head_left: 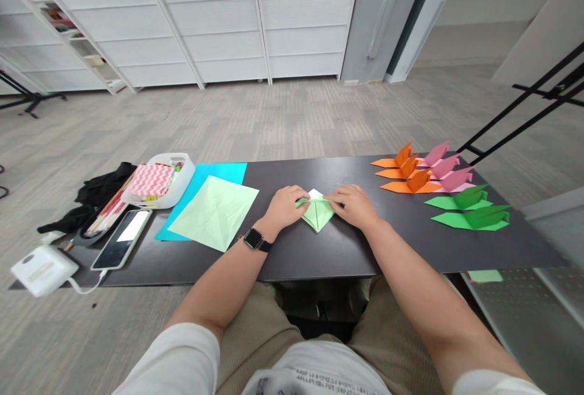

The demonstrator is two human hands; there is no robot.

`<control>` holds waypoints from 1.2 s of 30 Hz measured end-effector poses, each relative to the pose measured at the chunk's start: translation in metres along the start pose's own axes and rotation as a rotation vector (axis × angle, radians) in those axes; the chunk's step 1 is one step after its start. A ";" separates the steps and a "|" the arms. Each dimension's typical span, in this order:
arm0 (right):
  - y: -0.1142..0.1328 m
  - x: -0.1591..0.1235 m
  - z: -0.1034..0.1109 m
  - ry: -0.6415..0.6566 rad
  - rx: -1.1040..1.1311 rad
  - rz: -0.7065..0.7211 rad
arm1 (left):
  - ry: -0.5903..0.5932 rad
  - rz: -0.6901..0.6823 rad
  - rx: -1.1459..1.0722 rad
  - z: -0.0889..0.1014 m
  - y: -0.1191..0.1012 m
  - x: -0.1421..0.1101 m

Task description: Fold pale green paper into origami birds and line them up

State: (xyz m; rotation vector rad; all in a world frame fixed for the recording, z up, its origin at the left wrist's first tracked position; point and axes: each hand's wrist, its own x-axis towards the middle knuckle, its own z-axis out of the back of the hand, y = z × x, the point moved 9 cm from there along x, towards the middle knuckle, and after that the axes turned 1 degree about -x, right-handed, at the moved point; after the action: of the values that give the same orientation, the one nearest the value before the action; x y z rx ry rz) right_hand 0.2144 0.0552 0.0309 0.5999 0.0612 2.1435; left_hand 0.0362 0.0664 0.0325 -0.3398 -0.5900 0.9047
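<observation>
A light green folded paper (318, 217) lies at the middle of the dark table, shaped like a small diamond with a crease down its centre. My left hand (287, 205) pinches its left corner, and a watch sits on that wrist. Its right corner is between the fingers of my right hand (354, 205). A fold runs across the paper between both hands, and the fingertips partly cover the corners. To the left, a creased pale green sheet (214, 215) rests on top of a blue sheet (232, 171).
Folded paper birds stand at the right: orange (417, 182), pink (444, 167) and green (483, 218). On the left are a white basket (182, 183) with a pink-patterned cloth, a phone (122, 243) cabled to a white power bank (44, 270), and black cloth (103, 185).
</observation>
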 end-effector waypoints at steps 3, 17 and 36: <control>0.002 0.001 -0.004 0.031 0.006 -0.013 | 0.024 0.008 0.075 -0.006 0.002 0.002; -0.008 0.002 -0.006 0.032 -0.053 -0.147 | -0.023 0.107 0.171 -0.001 0.004 0.000; -0.012 0.004 -0.009 0.005 0.053 -0.193 | -0.099 0.083 -0.130 0.015 -0.008 -0.001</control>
State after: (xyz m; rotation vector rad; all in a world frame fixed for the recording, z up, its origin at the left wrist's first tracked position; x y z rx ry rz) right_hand 0.2171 0.0670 0.0212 0.5950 0.1719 1.9617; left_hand 0.0320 0.0618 0.0479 -0.4406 -0.7324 0.9696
